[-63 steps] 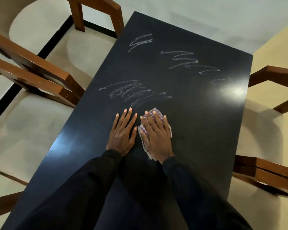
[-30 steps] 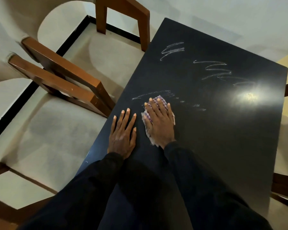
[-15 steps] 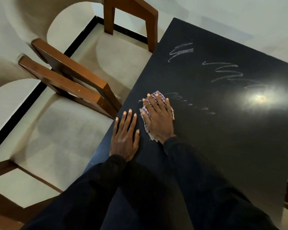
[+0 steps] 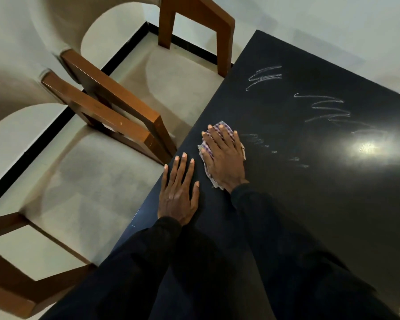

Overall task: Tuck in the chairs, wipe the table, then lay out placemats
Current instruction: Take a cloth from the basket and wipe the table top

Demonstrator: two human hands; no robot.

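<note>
A black table (image 4: 321,204) fills the right of the head view, with white chalk scribbles (image 4: 323,109) at its far end and faint remnants (image 4: 273,148) just right of my hands. My right hand (image 4: 224,158) presses flat on a checked purple-and-white cloth (image 4: 219,129) near the table's left edge. My left hand (image 4: 179,192) lies flat on the tabletop beside it, fingers apart, holding nothing. Two wooden chairs (image 4: 116,112) stand at the table's left side.
A third wooden chair (image 4: 196,17) stands at the far left corner of the table. Another wooden frame (image 4: 9,262) shows at the lower left. A bright light glare (image 4: 367,146) sits on the tabletop. The floor is pale tile with a black border strip (image 4: 56,125).
My right hand slid the cloth left across the near scribble, and most of that scribble is gone. My left hand stayed flat on the table. The view shifted left.
</note>
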